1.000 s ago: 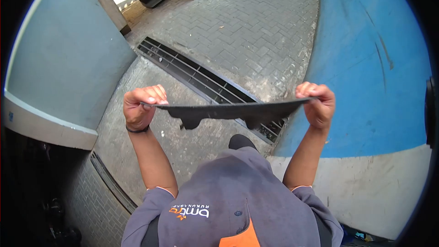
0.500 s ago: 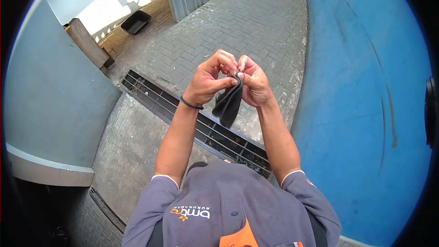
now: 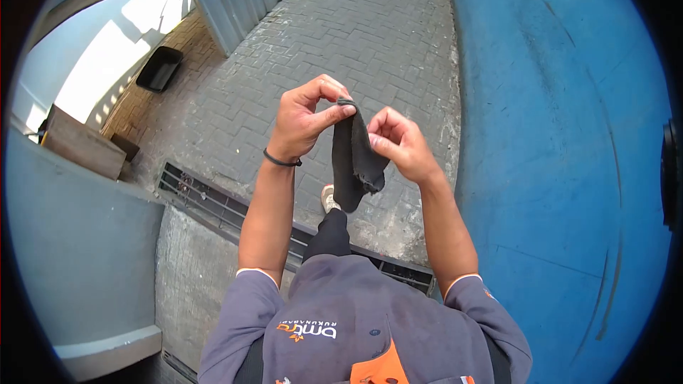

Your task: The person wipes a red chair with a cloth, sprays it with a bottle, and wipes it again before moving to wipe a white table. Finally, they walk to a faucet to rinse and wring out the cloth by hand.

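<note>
Cloth [image 3: 353, 160], black and folded double, is held in the air before the chest and hangs down from its top fold. That fold is pinched between the thumb and curled forefinger of the left hand [image 3: 306, 117], the other fingers being bent in behind; a band [image 3: 281, 161] is worn on that wrist. The right hand [image 3: 398, 144] is set against the cloth's right edge, lower down. Its thumb and fingertips appear lightly closed on the layers, and the palm is left half open.

Directly below the cloth a shoe [image 3: 328, 198] is seen on the paving [image 3: 384, 28], and a grate [image 3: 213, 206] is laid across the ground nearer the body. A blue wall [image 3: 569, 135] fills the right side, and a black tray [image 3: 159, 69] lies far off at the upper left.

For a clean fold, the left pinch is best held firm at the top. The hanging edges can then be squared with the right fingers, so that the layers are matched before being pressed together.
</note>
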A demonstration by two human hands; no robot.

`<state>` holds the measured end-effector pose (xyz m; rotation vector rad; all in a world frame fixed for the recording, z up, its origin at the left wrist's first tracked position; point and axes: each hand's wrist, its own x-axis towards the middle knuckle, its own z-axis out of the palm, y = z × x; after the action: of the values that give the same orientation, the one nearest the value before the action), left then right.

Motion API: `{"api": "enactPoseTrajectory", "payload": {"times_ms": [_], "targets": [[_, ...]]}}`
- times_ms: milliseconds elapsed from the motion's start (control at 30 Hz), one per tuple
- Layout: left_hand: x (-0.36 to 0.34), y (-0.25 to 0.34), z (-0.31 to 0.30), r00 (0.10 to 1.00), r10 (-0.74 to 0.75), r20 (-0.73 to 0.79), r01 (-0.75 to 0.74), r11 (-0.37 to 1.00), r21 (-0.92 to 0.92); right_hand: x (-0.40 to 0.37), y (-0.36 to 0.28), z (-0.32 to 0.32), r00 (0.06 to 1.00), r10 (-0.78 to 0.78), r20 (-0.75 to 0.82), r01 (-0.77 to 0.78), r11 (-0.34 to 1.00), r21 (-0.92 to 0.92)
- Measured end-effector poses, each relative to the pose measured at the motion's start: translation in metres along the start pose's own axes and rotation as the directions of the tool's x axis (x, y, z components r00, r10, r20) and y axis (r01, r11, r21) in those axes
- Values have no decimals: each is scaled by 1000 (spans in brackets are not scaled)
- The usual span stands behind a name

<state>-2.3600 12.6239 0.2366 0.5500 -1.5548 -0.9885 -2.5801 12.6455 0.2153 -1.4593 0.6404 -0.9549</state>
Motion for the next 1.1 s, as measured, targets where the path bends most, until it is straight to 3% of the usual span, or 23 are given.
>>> {"api": "enactPoseTrajectory", "payload": {"times_ms": [33, 133, 233, 333, 467, 633, 733, 833, 967, 1033, 1067, 1100], "targets": [[27, -18, -17, 996, 89, 11, -89, 996, -1, 22, 9, -9, 1000, 9, -15, -9, 1000, 14], [97, -48, -64, 1000, 13, -24, -15, 996, -87, 98, 24, -32, 997, 65, -47, -60, 993, 103], [174, -69, -115, 997, 73, 21, -73, 997, 7, 198, 25, -54, 986, 160, -49, -155, 983, 96], [236, -76, -162, 1000, 29, 3, -29, 952, 303, 283, 27, -84, 956, 276, -101, -284, 955, -86], [302, -113, -228, 995, -83, -64, 105, 804, 585, 384, 7, -141, 944, 154, -293, -290, 808, -513], [382, -212, -292, 985, -113, -132, 170, 785, 596, 503, 11, -199, 978, 9, -206, -165, 633, -757], [434, -271, -315, 965, -193, -179, 253, 867, 430, 570, 25, -238, 953, -92, -289, -138, 717, -683], [497, -332, -316, 957, -145, -252, 186, 971, 149, 646, 79, -293, 958, -12, -287, -33, 988, -150], [609, -389, -299, 902, 33, -430, 77, 969, 235, 741, 92, -347, 920, -177, -350, 211, 976, 60], [670, -411, -296, 868, 182, -463, -26, 946, 323, 785, 77, -373, 927, -262, -267, 342, 883, 321], [701, -417, -299, 872, 160, -462, -9, 950, 313, 806, 72, -384, 923, -309, -228, 382, 809, 446], [733, -419, -304, 877, 140, -460, 8, 952, 305, 827, 81, -395, 931, -310, -192, 357, 880, 312]]}}
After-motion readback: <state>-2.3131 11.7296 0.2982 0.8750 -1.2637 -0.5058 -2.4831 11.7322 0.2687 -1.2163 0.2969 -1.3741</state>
